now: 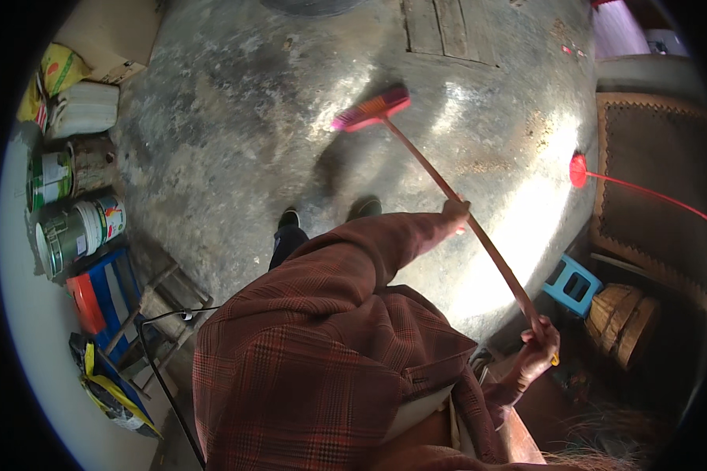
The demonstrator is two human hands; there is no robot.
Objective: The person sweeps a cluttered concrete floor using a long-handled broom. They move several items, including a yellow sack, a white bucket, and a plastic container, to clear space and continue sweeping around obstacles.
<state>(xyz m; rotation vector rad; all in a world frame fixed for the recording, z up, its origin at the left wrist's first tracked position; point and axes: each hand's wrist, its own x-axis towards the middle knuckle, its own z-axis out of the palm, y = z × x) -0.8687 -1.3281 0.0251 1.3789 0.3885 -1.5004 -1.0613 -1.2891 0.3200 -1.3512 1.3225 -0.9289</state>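
Observation:
My left hand (456,213) reaches across my body and grips the middle of a broom's long brown handle (492,250). Near the handle's upper end, my right hand (539,347) is closed around it, at the lower right. The handle slants away from me to a pink broom head (383,112) with purple and orange bristles, out in front of my feet. Slight blur covers the bristles, and I cannot tell whether they touch the concrete floor (224,129). Small brown debris (483,167) lies scattered on the floor right of the broom head.
Along the left wall stand paint buckets (82,229), a white jerrycan (83,110), a cardboard box (109,35) and a wooden ladder-like frame (159,294). To the right are a red long-handled item (578,171), a blue plastic stool (572,287) and a woven basket (618,321). Wooden boards (442,26) lie ahead.

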